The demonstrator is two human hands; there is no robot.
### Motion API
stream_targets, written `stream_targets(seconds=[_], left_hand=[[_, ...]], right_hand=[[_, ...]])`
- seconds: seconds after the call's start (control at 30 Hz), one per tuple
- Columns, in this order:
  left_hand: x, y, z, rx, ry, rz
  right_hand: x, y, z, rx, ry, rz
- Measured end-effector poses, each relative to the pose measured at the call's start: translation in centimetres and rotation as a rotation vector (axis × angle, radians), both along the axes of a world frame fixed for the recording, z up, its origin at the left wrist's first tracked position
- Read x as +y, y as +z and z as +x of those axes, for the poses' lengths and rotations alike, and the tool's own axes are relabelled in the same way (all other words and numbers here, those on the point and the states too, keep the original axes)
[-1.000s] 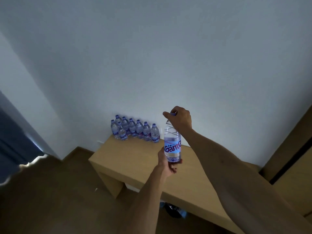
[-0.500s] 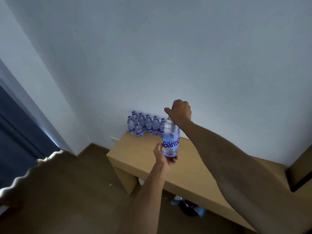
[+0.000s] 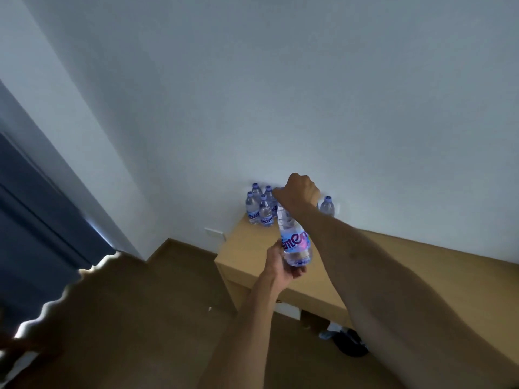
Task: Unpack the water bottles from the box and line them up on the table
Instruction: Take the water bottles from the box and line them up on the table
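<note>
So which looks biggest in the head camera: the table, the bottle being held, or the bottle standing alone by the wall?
1. Table, by far the biggest.
2. Held bottle.
3. Lone bottle at the wall.
The two bottles look like the same kind; the held one is nearer the camera, so they may really match.

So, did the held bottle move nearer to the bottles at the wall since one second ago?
Yes. The held bottle now overlaps the row of bottles by the wall; earlier it was clearly apart, to their right.

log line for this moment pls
phase: carrying | bottle: airborne, tilted | right hand: grips top | left hand: holds base | table: bottle row at wall end
</note>
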State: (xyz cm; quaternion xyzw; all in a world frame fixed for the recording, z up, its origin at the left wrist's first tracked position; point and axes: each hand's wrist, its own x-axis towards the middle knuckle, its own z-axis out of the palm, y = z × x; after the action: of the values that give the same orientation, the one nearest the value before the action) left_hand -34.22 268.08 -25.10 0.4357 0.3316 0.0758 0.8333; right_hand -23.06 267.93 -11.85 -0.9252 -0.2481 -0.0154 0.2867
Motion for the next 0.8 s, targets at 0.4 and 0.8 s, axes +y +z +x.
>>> stream_targets(seconds=[0.4, 0.8], left_hand=[[9.3, -2.9, 1.0, 0.051, 0.035, -0.043], [16.8, -2.2, 10.5, -0.007, -0.025, -0.093]], right_hand=[[8.8, -2.1, 3.2, 0.052, 0.179, -0.110], [14.8, -1.6, 14.4, -0.090, 0.216, -0.347]])
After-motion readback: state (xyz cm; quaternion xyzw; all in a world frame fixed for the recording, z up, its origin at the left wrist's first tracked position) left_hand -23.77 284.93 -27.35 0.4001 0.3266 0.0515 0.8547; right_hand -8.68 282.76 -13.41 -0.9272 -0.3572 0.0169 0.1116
